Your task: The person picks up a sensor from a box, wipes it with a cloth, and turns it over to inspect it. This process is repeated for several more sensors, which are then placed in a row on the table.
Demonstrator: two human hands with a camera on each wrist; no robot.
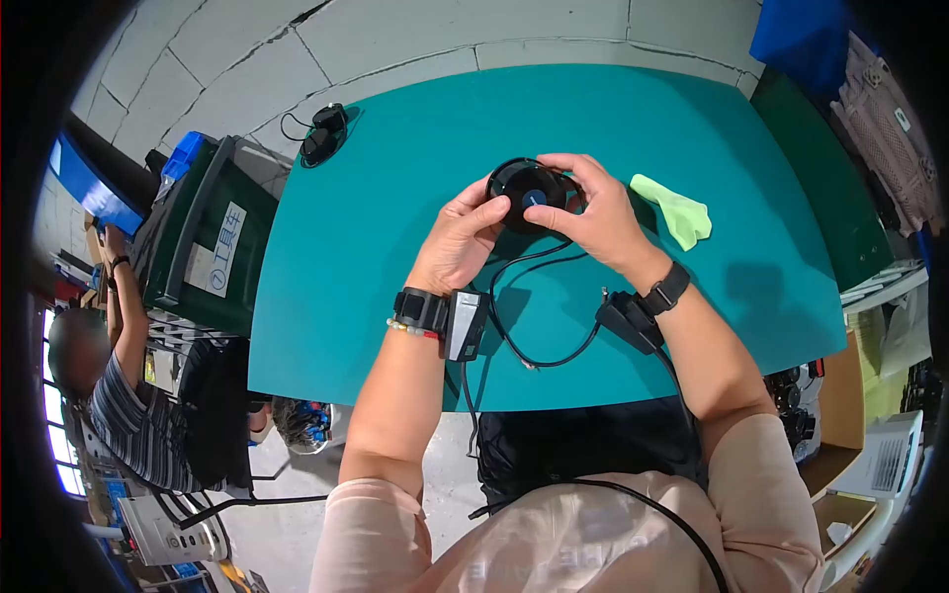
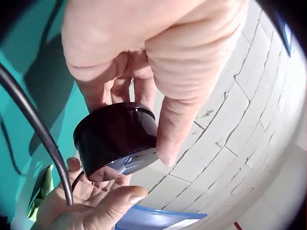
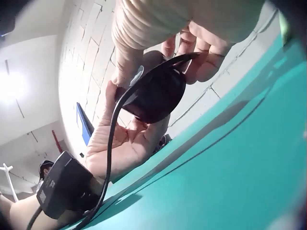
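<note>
Both hands hold a glossy black round device point(image 1: 512, 180), shaped like a short cup with a small blue-and-silver mark on its face, up over the green table. On its left side my left hand point(image 1: 463, 235) grips it, thumb on the face. My right hand point(image 1: 605, 215) takes the other side, its thumb at the mark. In the left wrist view, the left fingers and thumb curl round the device point(image 2: 112, 139). A black cable point(image 3: 115, 120) crosses before the device in the right wrist view and loops down toward the table in the head view.
A light green cloth point(image 1: 677, 211) lies right of the hands. At the table's back left corner rests a black item with a cord point(image 1: 323, 136). A dark green cart point(image 1: 217, 237) stands left, with another person point(image 1: 148, 405) near it. A block wall point(image 1: 415, 35) runs behind.
</note>
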